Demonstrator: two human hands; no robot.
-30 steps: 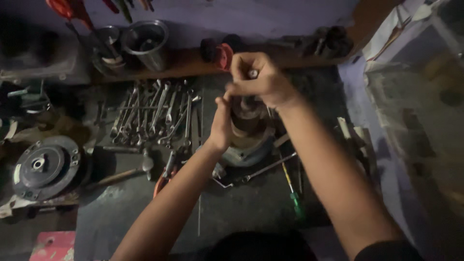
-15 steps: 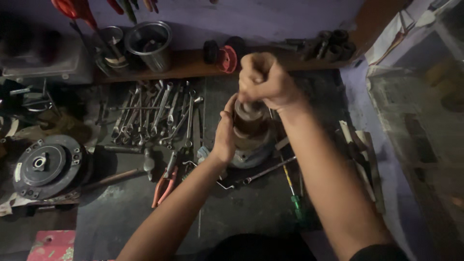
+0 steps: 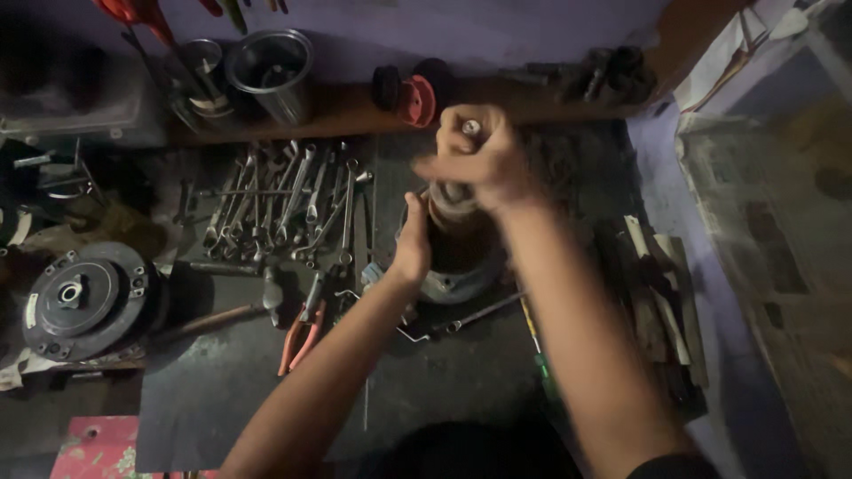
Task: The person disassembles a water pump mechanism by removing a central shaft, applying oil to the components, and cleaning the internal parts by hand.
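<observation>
Two hands working over a round metal assembly [image 3: 457,266] sitting near the middle of the dark desk [image 3: 222,390], just right of a spread of wrenches [image 3: 284,200]. Right hand [image 3: 475,164] clenching around the top of an upright shaft-like tool [image 3: 470,129], its bright metal tip showing between the fingers; blurring there, so the exact hold being hard to read. Left hand [image 3: 413,244] pressing flat and unclenched against the left flank of the assembly, steadying rather than gripping. Judging by the posture, turning or driving the tool down into the assembly, with the part braced from the side; likely calling next for keeping the tool upright and the base from sliding. Lying just beside the assembly: orange-handled pliers [image 3: 302,333] to the left, a hammer [image 3: 226,315] beyond them, a green-handled screwdriver [image 3: 537,350] and a thin rod [image 3: 479,312] in front. Resting well apart at the desk's left edge, a dark round clutch-like disc [image 3: 80,297]. Standing at the back, a steel cup [image 3: 271,71] and a red cap-shaped part [image 3: 417,99] on a wooden ledge. Leaving bare desk only toward the near edge, between the forearms; crowding in on the right, a stack of flat strips [image 3: 661,302].
</observation>
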